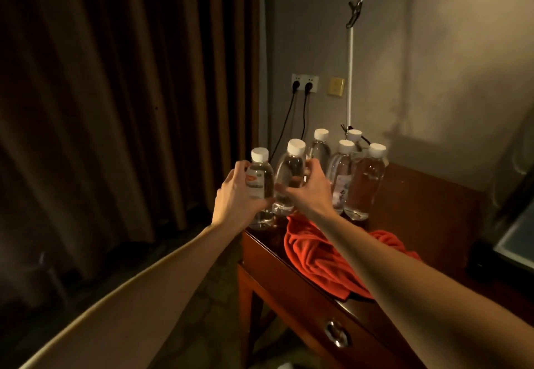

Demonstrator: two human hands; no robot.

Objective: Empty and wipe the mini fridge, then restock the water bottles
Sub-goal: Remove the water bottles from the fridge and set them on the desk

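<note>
Together, outstretched left hand (237,195) and right hand (310,188) each grip a water bottle (260,186) upright.

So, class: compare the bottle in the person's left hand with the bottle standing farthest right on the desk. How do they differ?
The left-hand bottle is gripped by the left hand at the desk's near left corner; the rightmost bottle stands free, untouched. The left-hand bottle shows a white label with an orange mark; the rightmost bottle shows none from here. Both are clear, upright and white-capped.

Dark wooden table (419,195) under six upright water bottles (364,183) and a crumpled red cloth (318,256).
</note>
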